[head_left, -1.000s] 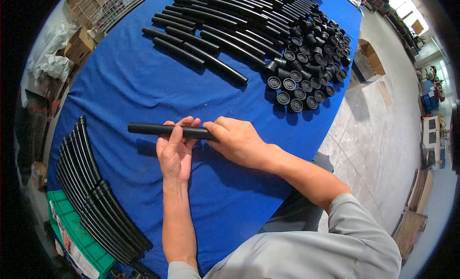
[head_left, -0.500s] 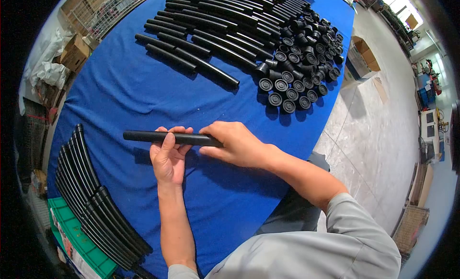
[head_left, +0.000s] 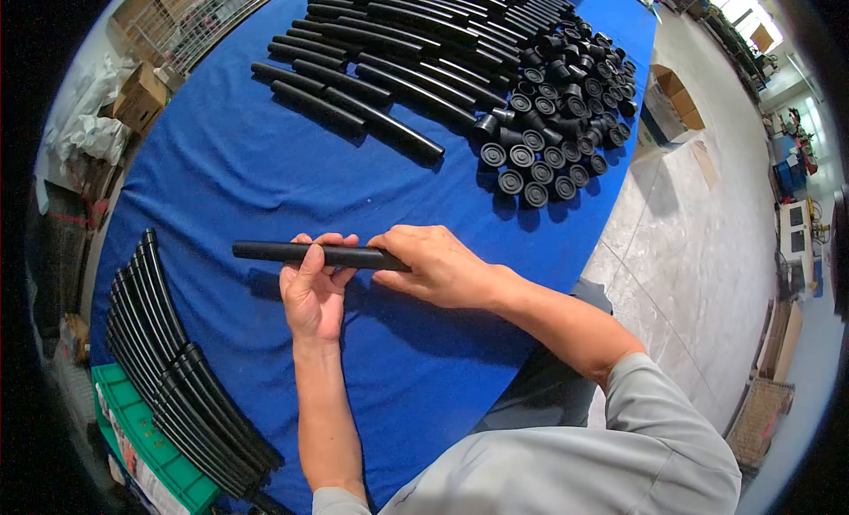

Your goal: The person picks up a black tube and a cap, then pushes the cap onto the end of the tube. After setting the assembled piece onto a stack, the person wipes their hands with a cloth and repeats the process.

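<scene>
A short black tube (head_left: 281, 251) lies crosswise between my hands, above the blue cloth. My left hand (head_left: 316, 289) supports its middle from below, with the thumb over the front and the fingertips showing behind. My right hand (head_left: 439, 265) is wrapped round the tube's right end, which is hidden in the palm. The left end sticks out free. Beyond my hands, loose black tubes (head_left: 402, 126) lie in rows on the cloth, beside a heap of black rubber end caps (head_left: 541, 172) with ringed faces.
Long black tubes (head_left: 190, 400) are bundled at the lower left, partly over a green crate (head_left: 159, 440). The blue cloth (head_left: 239, 179) covers the table, whose right edge borders a pale floor (head_left: 654, 249). An open cardboard box (head_left: 674, 103) stands on that floor.
The tube and both hands keep the same grip. The whole view has shifted by only a few pixels; nothing else has visibly moved.
</scene>
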The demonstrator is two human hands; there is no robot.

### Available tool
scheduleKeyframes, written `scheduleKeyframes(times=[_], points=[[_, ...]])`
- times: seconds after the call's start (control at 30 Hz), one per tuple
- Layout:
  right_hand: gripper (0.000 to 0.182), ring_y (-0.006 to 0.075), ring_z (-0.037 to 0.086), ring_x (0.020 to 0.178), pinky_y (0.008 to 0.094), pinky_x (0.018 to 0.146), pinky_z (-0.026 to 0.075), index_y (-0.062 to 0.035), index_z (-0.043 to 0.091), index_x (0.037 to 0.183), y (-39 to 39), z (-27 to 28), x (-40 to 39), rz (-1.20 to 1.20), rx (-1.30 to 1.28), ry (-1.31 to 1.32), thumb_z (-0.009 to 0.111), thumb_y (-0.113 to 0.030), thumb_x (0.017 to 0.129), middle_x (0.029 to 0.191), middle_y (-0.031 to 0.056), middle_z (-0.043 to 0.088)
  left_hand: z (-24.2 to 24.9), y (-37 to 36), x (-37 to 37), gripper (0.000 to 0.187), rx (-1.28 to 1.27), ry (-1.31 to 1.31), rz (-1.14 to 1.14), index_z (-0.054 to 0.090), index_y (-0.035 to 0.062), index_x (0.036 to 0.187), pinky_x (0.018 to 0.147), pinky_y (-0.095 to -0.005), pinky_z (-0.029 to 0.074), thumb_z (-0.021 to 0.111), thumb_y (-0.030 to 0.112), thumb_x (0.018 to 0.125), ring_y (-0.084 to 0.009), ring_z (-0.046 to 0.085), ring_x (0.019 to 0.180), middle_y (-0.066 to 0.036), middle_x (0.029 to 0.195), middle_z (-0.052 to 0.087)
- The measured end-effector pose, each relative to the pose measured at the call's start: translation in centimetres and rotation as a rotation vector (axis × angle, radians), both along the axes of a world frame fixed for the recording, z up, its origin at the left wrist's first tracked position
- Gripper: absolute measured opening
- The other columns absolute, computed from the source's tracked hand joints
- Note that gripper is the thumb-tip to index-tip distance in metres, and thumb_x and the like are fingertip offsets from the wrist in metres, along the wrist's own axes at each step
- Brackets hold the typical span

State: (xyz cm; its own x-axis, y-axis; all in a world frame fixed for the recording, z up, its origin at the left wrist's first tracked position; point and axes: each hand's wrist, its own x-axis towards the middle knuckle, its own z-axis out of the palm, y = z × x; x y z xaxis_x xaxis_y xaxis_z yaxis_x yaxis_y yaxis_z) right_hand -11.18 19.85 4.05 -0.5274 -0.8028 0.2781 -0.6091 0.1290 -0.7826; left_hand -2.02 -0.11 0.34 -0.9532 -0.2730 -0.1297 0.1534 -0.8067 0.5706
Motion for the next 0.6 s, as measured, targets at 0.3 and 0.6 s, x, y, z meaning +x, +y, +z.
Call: scheduleKeyframes(times=[0.3, 0.6], points=[[0.040, 0.0359, 0.065, 0.084, 0.0459, 0.067, 0.055, -0.0008, 0.059, 0.118, -0.4, -1.6, 0.5, -0.156, 0.031, 0.381, 0.075, -0.017, 0.084, 0.092, 0.0156, 0.060, 0.5, 1.1, -0.5, 0.022, -0.073, -0.084, 0.089, 0.057, 0.0063, 0.119, 0.089, -0.0508, 0.063, 0.063, 0.002, 0.098, -0.0406, 0.069, 0.110, -0.024, 0.114, 0.069], [0.028, 0.0372, 0.066, 0.082, 0.0463, 0.069, 0.054, -0.0016, 0.066, 0.103, -0.4, -0.8, 0.2, -0.187, -0.037, 0.198, 0.076, -0.020, 0.084, 0.089, 0.0182, 0.066, 0.7, 1.0, -0.4, 0.024, -0.045, -0.043, 0.023, 0.055, 0.0064, 0.120, 0.089, -0.0505, 0.063, 0.063, 0.004, 0.098, -0.0408, 0.068, 0.111, -0.023, 0.115, 0.069]])
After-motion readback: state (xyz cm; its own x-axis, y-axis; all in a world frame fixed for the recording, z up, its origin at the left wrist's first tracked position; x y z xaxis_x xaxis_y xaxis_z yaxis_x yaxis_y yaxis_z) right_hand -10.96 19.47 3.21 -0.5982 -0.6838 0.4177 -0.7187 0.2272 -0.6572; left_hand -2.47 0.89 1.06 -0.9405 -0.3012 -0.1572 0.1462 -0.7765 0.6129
